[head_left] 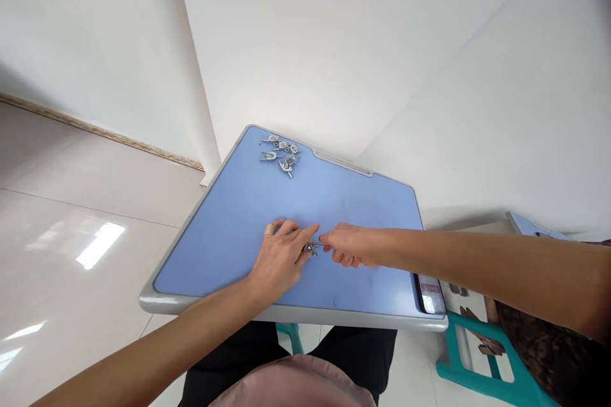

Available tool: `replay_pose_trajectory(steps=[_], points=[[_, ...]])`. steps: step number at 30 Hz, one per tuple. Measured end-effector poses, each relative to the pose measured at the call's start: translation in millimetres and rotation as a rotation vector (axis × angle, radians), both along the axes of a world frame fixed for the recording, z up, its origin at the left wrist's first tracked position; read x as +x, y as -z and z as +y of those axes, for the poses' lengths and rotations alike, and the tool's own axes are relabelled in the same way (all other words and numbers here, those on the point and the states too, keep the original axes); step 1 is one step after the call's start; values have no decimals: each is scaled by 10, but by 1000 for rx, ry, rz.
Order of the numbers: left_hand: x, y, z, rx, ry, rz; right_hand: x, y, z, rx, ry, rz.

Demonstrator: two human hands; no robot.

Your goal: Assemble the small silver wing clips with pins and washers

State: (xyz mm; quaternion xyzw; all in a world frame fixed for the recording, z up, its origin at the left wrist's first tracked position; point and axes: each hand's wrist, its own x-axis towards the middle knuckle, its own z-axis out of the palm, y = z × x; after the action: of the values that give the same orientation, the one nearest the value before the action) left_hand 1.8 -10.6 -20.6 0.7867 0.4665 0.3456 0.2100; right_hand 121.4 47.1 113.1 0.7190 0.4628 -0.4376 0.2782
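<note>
My left hand (280, 255) rests on the blue desk (214, 229), its thumb and forefinger closed on a small silver metal clamp (311, 248) with thin prongs. From the right my right hand (345, 244) meets the same clamp, thumb and forefinger pinched at a thin metal end pointing towards it. The other fingers of that hand are curled in. Whether that thin end belongs to the clamp or to a slim tool is too small to tell. At the desk's far left corner lies a loose group of several similar metal clamps (285, 166).
A dark, shiny flat object (431, 296) lies at the desk's right front corner. White walls (334, 44) stand close behind the desk. Right of it are a teal stool (482, 356) and part of another desk (534, 227). Glossy tiles (71, 235) cover the floor.
</note>
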Motion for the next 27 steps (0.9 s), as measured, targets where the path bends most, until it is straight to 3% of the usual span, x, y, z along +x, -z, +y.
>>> replay_pose_trajectory(steps=[4,9,11,13,16,22,27], points=[[-61,-21,58,-146,-22,-110,111,-60,-11,86,-142,7],[-148,-46,161,-378,-32,-356,328,-387,-27,405,-448,101],[-159,-54,197,-460,8,-418,447,-502,-68,486,-592,96],[-147,-56,218,-473,48,-402,572,-534,-130,515,-638,79],[-92,-50,217,-383,61,-256,739,-404,-232,533,-619,105],[-13,-68,186,-256,71,-16,919,67,-367,734,-626,291],[-17,-101,189,-163,69,46,961,229,-386,844,-629,448]])
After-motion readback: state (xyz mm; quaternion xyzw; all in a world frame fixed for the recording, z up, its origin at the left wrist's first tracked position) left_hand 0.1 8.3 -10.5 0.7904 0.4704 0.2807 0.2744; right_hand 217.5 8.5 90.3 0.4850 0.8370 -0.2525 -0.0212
